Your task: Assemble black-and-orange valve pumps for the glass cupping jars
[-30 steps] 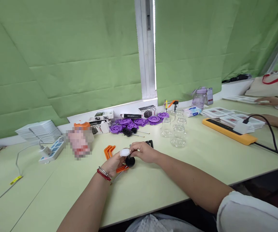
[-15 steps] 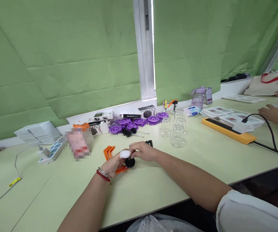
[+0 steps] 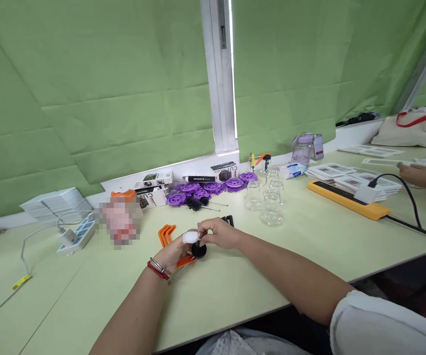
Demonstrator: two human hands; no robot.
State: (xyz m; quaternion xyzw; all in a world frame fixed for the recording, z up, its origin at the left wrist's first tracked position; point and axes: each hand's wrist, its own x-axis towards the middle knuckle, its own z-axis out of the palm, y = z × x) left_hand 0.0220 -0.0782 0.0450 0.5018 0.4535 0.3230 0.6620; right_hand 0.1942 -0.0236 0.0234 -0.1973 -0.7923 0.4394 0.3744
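Observation:
My left hand (image 3: 175, 252) is closed around a black round part with a short stem (image 3: 198, 250), just above the table. A white wrapping (image 3: 191, 237) covers one of its digits. The fingers of my right hand (image 3: 217, 231) pinch at the top of the stem, close to that wrapping; the fingertips partly hide what they grip. Under my left hand show an orange crank handle (image 3: 186, 261) and a thin metal rod (image 3: 177, 273). More orange angled handles (image 3: 166, 235) lie just behind it. Beyond my right hand sits a small black piece (image 3: 228, 220), partly covered.
Purple wheel-like parts (image 3: 213, 188), black parts with rods (image 3: 197, 202) and printed boxes (image 3: 152, 197) lie along the wall. Glass jars (image 3: 271, 209) stand right of them. A yellow power strip (image 3: 348, 199) lies farther right, near a co-worker's hand (image 3: 418, 175). A white power strip (image 3: 81, 235) is at left.
My hands stay almost in place on the black part. At the right, the co-worker's near hand has risen slightly and now holds a flat white piece. The view has shifted slightly.

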